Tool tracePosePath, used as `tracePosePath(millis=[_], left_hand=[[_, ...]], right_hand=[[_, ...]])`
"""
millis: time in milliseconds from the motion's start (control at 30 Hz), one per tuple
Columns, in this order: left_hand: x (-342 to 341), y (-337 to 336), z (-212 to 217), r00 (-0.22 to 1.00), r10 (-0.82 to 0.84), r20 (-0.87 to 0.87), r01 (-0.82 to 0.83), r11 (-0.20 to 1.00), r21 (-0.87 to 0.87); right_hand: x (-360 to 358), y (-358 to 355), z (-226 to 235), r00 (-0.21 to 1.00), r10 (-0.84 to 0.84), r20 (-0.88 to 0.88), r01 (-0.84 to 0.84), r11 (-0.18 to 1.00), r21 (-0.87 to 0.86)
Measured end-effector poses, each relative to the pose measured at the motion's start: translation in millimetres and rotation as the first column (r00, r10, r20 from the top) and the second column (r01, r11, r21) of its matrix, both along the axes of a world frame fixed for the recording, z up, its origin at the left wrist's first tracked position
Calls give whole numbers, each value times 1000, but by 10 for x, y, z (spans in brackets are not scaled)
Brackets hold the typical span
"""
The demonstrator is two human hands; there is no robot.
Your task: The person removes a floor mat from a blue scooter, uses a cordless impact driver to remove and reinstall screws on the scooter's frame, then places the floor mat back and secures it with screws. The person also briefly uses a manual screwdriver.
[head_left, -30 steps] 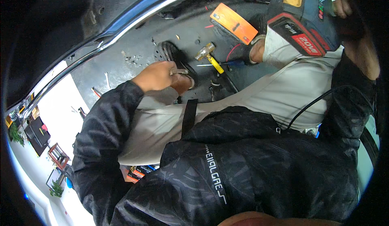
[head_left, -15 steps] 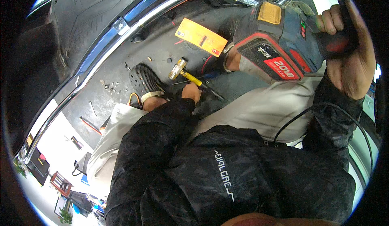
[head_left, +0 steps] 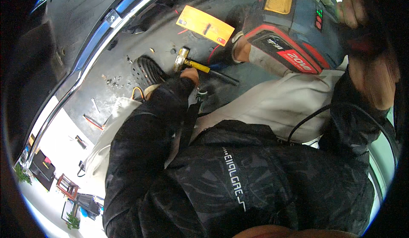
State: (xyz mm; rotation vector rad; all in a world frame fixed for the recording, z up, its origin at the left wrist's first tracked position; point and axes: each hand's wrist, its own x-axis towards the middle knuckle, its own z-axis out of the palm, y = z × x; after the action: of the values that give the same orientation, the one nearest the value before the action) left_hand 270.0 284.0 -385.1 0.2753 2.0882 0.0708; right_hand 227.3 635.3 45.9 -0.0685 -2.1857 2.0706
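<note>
My right hand (head_left: 353, 12) is wrapped round the dark grip of a cordless power tool (head_left: 294, 33), held up at the right. Its large black-and-red battery fills the near view; its working end is hidden. My left hand (head_left: 190, 74) reaches down to the floor, fingers curled against the yellow-and-black handle of a hammer (head_left: 200, 66), close to the metal head. How far the fingers go round the handle is hidden. Just behind that hand, by the cuff, a black tool with a silver round end (head_left: 201, 94) shows.
An orange-yellow box (head_left: 205, 26) lies on the dark floor beyond the hammer. A black clog (head_left: 149, 71) is on my left foot, near scattered small metal bits (head_left: 115, 82) and a wrench (head_left: 95, 105). A chrome bar (head_left: 85, 78) curves along the far left. A black cable (head_left: 353, 105) crosses my right sleeve.
My left hand has moved farther away, along to the hammer's head end. The hammer's handle has swung outward. The silver-ended black tool has come into sight. The whole view has shifted slightly.
</note>
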Motion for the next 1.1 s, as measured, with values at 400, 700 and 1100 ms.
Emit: tracePosePath(millis=[400, 700, 1100], left_hand=[[-1744, -980, 3817, 958, 276, 73, -215, 533, 818], [-1973, -1301, 4599, 689, 521, 504, -256, -476, 841], [-2183, -1079, 4500, 730, 294, 617, -419, -521, 743]], right_hand=[[-124, -638, 80, 968, 199, -150, -94, 848, 521], [-268, -1098, 131, 971, 238, 22, -239, 965, 108], [-430, -1472, 190, 976, -20, 216, -44, 956, 289]])
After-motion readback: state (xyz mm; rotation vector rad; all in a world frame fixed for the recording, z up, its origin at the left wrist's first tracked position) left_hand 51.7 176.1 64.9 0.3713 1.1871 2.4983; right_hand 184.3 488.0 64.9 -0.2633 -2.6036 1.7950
